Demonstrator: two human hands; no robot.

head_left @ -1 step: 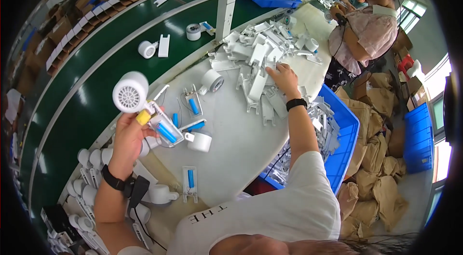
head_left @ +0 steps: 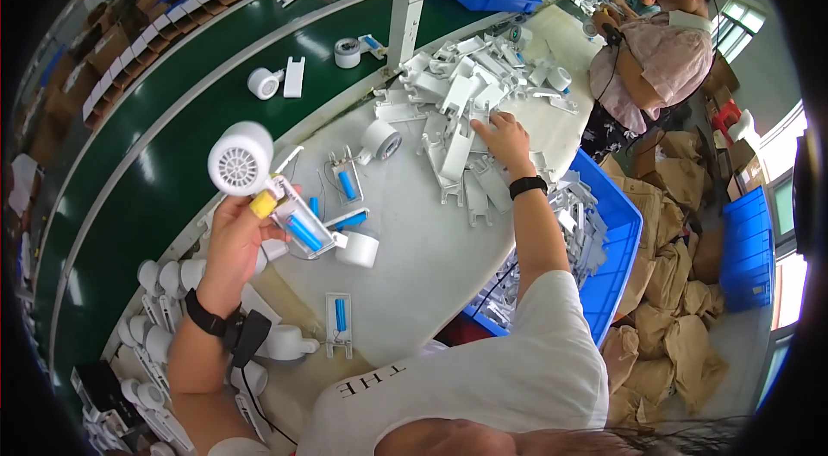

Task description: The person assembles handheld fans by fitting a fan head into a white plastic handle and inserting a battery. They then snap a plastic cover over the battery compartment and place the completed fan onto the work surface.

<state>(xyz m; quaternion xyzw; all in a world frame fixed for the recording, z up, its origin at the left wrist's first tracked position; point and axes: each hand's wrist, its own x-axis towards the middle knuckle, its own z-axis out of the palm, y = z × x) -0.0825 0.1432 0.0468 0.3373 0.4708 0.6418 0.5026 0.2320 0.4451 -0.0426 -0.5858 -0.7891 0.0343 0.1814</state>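
My left hand (head_left: 235, 236) grips a white handheld fan (head_left: 240, 159) by its opened handle, its round grilled head upward. A blue battery (head_left: 304, 233) lies in that handle, and something yellow (head_left: 263, 203) shows at my fingers. Across the table my right hand (head_left: 504, 142) is closed at the edge of a long white plastic cover (head_left: 456, 151) in a heap of similar pieces; the fingertips are partly hidden. Between the hands lie a white fan head (head_left: 379, 140), an open handle with a blue battery (head_left: 348, 184) and another white fan (head_left: 356, 247).
Several white fans (head_left: 159, 344) are lined up at my left. A blue bin (head_left: 617, 262) of white parts stands by my right arm. Beyond the table runs a green conveyor (head_left: 207, 124) with a white post (head_left: 409, 8) beside it. A co-worker (head_left: 660, 59) stands at the far right.
The fan in my left hand has shifted slightly right. My right hand and the white covers under it have moved a little to the left.
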